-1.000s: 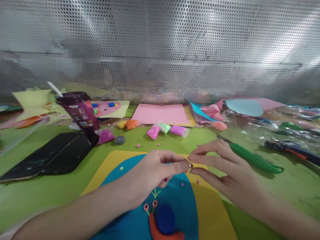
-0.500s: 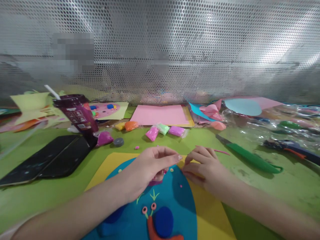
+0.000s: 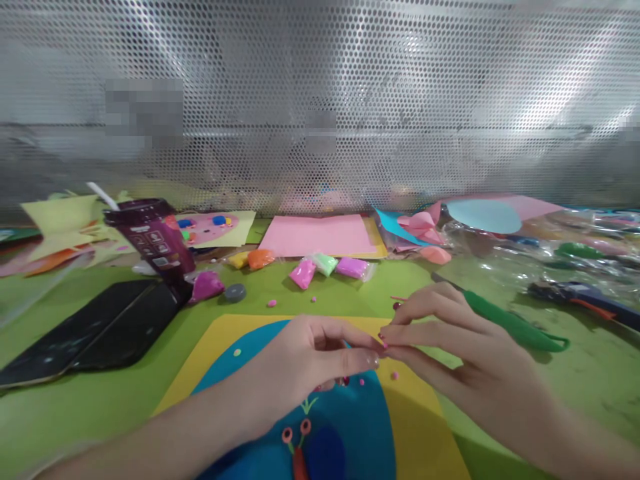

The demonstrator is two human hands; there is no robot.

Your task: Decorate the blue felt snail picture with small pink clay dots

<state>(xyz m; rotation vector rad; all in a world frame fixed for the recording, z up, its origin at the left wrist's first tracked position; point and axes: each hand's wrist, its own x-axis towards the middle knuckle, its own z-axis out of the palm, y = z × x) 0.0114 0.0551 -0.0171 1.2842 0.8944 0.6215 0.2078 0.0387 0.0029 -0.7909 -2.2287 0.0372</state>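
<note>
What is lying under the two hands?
Under the left hand and right hand lies a blue sheet on yellow paper, with a clay snail. The hands cover part of the sheet.

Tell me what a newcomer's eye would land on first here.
Two bare hands meet at the centre, the left hand and right hand pinching a tiny pink bit between fingertips. Under them lies a blue sheet on yellow paper, with an orange snail. A dark purple cup stands far left.
</note>
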